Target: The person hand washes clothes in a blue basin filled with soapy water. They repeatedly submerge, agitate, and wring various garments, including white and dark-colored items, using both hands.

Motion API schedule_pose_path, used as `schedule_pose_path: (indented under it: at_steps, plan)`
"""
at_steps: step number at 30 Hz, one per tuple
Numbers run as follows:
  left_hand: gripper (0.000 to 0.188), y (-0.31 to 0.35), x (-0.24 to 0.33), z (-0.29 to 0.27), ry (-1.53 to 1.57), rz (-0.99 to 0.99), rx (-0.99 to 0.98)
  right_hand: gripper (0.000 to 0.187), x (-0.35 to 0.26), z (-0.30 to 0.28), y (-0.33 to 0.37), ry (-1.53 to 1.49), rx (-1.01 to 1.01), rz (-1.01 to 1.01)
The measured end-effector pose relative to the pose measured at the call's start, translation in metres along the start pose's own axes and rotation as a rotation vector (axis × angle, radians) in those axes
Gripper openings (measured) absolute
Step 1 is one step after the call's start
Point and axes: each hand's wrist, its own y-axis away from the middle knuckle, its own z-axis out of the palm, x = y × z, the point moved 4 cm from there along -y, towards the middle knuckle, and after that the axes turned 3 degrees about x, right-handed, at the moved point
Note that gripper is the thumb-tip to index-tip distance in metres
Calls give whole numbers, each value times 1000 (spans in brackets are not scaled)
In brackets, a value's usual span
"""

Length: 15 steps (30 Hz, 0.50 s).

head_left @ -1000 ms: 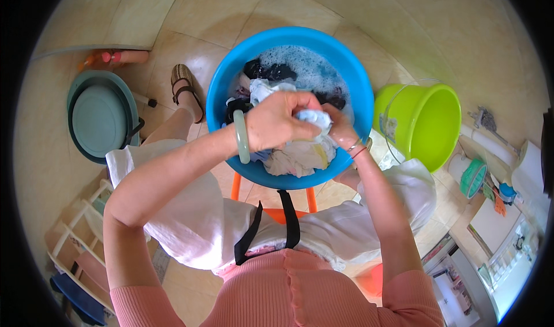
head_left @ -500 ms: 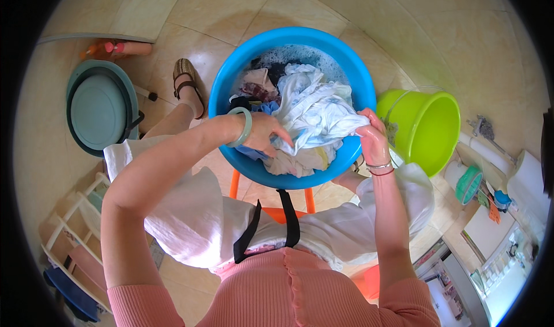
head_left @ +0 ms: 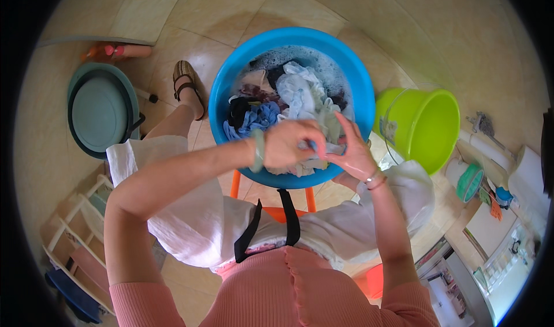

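My left hand (head_left: 293, 144), with a pale green bangle at the wrist, is over the near part of a blue basin (head_left: 221, 85). Its fingers are curled into a pinch, and what they hold, if anything, is hidden. My right hand (head_left: 355, 153) meets it at the fingertips, thumb and fingers spread apart. Below both hands lies wet laundry: a white garment (head_left: 301, 90) bunched in the middle, a blue cloth (head_left: 258, 119), a black piece (head_left: 238, 111) and a beige cloth (head_left: 258, 80). Suds (head_left: 332, 67) float along the basin's far side.
A lime green bucket (head_left: 435, 131) stands right of the basin. Stacked grey-green basins (head_left: 98, 111) are at the left, with a pink bottle (head_left: 130, 51) behind them. A white rack (head_left: 75, 229) stands at the lower left. An orange stool (head_left: 277, 213) is under the basin's near side.
My right hand has let go of the white garment, which has dropped back into the basin. Both hands have come together over the near side, and the blue cloth is more exposed.
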Motion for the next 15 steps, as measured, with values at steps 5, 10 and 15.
schedule_pose_path:
  at_steps: [5,10,15]
  plan:
    - [30,7,6,40,-197,77,-139,44,54,29,-22,-124,14,-196]
    - [61,22,-61,-1,-1035,-382,-371,27,97,-3,-24,433,434,153]
    - [78,53,-111,-35,-1316,-702,-551,33,144,14,-9,772,6,457]
